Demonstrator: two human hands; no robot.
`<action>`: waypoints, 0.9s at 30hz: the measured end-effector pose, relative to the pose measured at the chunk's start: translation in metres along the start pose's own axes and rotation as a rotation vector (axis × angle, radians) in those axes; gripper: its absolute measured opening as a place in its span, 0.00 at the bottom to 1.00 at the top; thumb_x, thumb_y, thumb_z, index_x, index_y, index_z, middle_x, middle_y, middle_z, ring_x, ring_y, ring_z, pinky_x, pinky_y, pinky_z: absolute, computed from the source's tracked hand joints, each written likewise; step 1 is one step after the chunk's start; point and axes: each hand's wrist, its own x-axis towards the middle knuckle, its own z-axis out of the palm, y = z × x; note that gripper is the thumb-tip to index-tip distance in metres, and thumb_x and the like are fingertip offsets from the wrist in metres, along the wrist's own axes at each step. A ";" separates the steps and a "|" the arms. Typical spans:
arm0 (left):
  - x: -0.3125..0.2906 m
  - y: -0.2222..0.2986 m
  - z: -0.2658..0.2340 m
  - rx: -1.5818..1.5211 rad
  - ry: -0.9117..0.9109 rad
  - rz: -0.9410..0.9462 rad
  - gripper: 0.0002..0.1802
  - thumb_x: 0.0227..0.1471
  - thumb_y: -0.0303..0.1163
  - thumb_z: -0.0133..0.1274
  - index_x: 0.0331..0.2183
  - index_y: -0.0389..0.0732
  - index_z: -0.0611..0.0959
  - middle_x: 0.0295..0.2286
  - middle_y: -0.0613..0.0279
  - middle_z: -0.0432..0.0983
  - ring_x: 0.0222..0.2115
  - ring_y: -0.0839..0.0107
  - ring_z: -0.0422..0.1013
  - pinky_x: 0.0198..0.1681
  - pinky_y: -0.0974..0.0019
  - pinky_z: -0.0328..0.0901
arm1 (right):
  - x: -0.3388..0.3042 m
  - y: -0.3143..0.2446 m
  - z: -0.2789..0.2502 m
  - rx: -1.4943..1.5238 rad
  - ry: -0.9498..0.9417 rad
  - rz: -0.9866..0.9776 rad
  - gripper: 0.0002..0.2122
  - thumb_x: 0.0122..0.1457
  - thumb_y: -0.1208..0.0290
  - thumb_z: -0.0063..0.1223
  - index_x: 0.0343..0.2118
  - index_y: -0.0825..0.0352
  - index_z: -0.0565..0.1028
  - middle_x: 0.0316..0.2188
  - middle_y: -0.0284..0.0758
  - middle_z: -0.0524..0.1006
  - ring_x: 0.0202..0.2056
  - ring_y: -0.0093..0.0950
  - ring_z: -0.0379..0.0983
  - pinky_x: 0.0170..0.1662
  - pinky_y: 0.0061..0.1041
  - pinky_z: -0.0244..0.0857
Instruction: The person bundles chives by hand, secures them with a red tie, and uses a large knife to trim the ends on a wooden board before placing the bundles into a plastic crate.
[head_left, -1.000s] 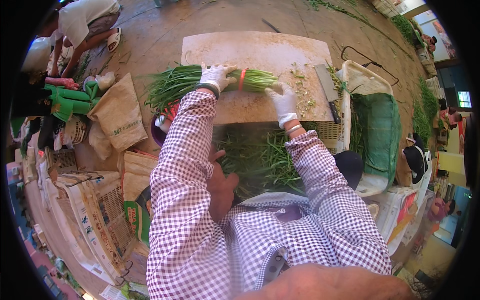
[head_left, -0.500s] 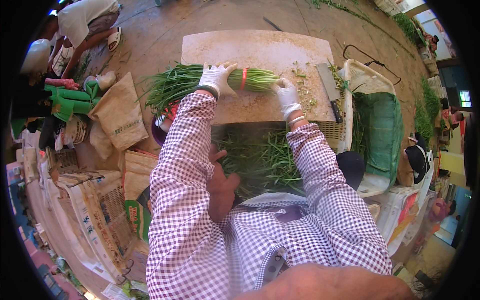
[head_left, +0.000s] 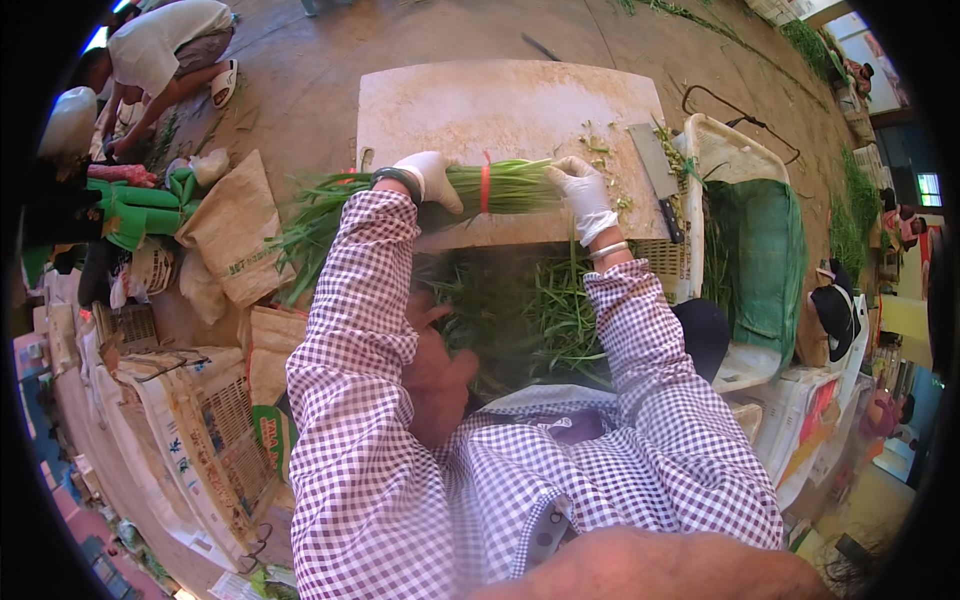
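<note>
A bundle of long-stemmed greens point(head_left: 517, 186) lies across the near part of a pale board point(head_left: 500, 105), with its leafy ends to the left and its stem ends to the right. A red band point(head_left: 485, 183) circles the stems; another bit of red shows farther left, by the leaves. My left hand point(head_left: 432, 180), in a white glove, is closed round the bundle left of the band, its fingers partly hidden. At the stem ends, my gloved right hand point(head_left: 582, 190) pinches the tips. A cleaver point(head_left: 655, 170) with a dark handle rests at the board's right edge.
Stem trimmings point(head_left: 597, 140) lie on the board. Right of it stands a white plastic crate point(head_left: 735, 150) with a green sack point(head_left: 760, 260). Loose greens point(head_left: 560, 310) lie below the board. A tan sack point(head_left: 240, 235) and a crouching person point(head_left: 165, 45) are at left.
The bundle has come nearer to me on the board. My left hand has turned from spread over the top to gripping round the bundle; my right hand has moved slightly nearer and right.
</note>
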 end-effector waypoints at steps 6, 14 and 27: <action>-0.005 0.031 0.000 0.364 0.088 -0.035 0.50 0.25 0.50 0.68 0.54 0.43 0.73 0.47 0.49 0.74 0.51 0.56 0.69 0.54 0.56 0.63 | 0.008 0.021 -0.005 -0.181 0.021 0.038 0.07 0.58 0.67 0.59 0.29 0.65 0.79 0.19 0.23 0.72 0.20 0.13 0.64 0.24 0.17 0.59; 0.024 0.092 0.064 0.384 0.334 -0.060 0.52 0.24 0.51 0.71 0.52 0.42 0.69 0.44 0.48 0.73 0.47 0.52 0.71 0.52 0.49 0.62 | -0.002 0.021 0.000 -0.441 0.195 -0.265 0.08 0.57 0.66 0.60 0.31 0.66 0.77 0.24 0.28 0.75 0.25 0.20 0.70 0.30 0.23 0.66; 0.042 0.086 0.084 0.392 0.496 -0.058 0.35 0.34 0.43 0.69 0.46 0.44 0.74 0.41 0.55 0.74 0.47 0.57 0.69 0.50 0.49 0.61 | 0.012 0.025 -0.035 -0.490 0.536 -0.235 0.06 0.54 0.71 0.58 0.23 0.65 0.74 0.23 0.37 0.75 0.25 0.34 0.72 0.32 0.33 0.66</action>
